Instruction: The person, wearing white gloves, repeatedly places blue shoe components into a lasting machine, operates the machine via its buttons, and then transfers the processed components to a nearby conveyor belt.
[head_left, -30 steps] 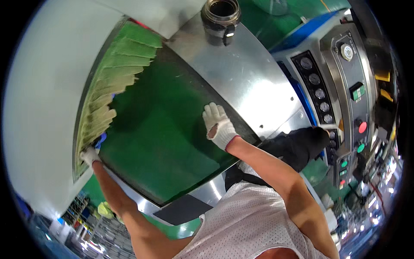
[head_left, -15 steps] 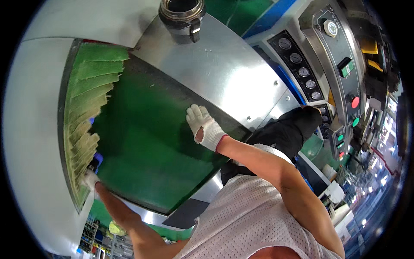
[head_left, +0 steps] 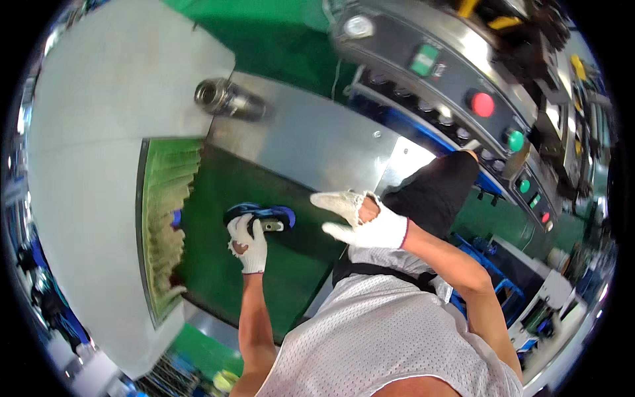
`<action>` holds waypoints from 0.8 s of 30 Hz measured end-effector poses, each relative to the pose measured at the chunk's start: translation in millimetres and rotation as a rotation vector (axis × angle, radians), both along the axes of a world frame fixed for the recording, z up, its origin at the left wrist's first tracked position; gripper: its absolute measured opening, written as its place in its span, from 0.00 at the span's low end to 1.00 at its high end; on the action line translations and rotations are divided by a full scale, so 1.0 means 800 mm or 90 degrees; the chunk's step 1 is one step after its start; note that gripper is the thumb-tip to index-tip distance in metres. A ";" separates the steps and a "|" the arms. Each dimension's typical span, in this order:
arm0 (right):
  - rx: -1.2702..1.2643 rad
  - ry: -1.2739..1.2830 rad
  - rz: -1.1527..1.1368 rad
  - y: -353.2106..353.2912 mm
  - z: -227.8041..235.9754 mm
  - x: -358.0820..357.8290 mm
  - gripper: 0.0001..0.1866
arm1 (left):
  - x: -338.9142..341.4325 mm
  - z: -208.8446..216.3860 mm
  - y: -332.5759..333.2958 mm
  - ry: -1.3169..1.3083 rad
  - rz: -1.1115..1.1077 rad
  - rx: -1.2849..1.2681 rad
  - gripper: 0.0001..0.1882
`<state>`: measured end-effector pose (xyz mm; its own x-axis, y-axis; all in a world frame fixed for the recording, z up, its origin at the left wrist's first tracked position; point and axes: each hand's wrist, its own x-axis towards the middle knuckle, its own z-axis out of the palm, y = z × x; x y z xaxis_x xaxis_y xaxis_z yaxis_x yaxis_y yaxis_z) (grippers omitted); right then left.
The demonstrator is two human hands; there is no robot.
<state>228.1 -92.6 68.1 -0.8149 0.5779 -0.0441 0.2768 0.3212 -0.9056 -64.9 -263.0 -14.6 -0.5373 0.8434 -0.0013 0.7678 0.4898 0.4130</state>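
Observation:
On the dark green conveyor belt [head_left: 218,264] is a black and blue shoe [head_left: 284,215] with a pale, block-like part with a hole showing in it. My left hand [head_left: 248,248], in a white knit glove with a torn patch, is closed on its near side, fingers over the dark part. My right hand [head_left: 360,221], gloved alike and torn, is held over the belt's right side, to the right of the shoe. It holds nothing; its thumb stands apart from the outstretched fingers.
A green strip curtain [head_left: 165,231] hangs at the pale machine housing [head_left: 86,198], with a small blue thing showing at its edge. A steel bottle [head_left: 231,99] is on the metal plate [head_left: 311,132] beyond the belt. Button panels [head_left: 430,66] run along the right.
My left hand has come from the curtain to the belt's middle with the shoe. My right hand has lifted off the belt's far edge. The view has shifted.

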 end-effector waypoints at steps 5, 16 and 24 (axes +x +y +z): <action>0.050 -0.041 -0.136 -0.037 0.020 0.095 0.38 | 0.086 0.095 0.104 -0.084 -0.269 0.082 0.08; -0.045 0.024 -0.670 -0.082 0.066 0.326 0.25 | 0.495 0.248 0.275 -0.146 -1.067 0.153 0.25; -0.246 0.567 -0.997 -0.271 -0.066 0.433 0.53 | 0.776 0.317 0.391 -0.207 -1.075 0.409 0.30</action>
<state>574.4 -309.3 15.4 0.5422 0.8018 -0.2513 -0.4639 0.0363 -0.8852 555.5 49.6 239.0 0.7412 0.3315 0.5837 0.0761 -0.9054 0.4177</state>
